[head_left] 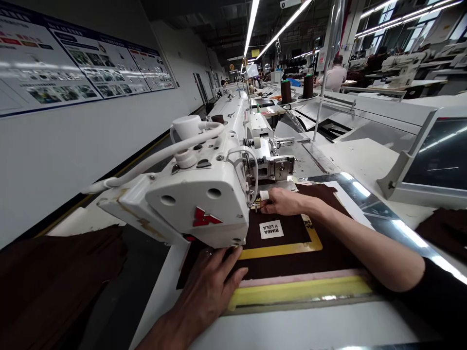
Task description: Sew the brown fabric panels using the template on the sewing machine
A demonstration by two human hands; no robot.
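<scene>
A white sewing machine head (204, 194) with a red emblem stands over dark brown fabric (292, 228). My left hand (209, 279) lies flat on that fabric with fingers stretched out, its fingertips beside the lower edge of the head. By the needle area is my right hand (282, 201), fingers bent together, with a white wrap (264, 195) on one fingertip. Whatever those fingers pinch, if anything, is too small to make out. A white label (271, 229) reading "BIMBA Y LOLA" rests upside down on the fabric, inside a yellow frame (280, 250).
A yellow strip (299, 293) runs along the near side of the fabric. To the right stands a screen panel (438, 155). More brown fabric (62, 277) hangs at the left. Brown thread cones (286, 91) stand farther back, and a person (334, 74) sits beyond.
</scene>
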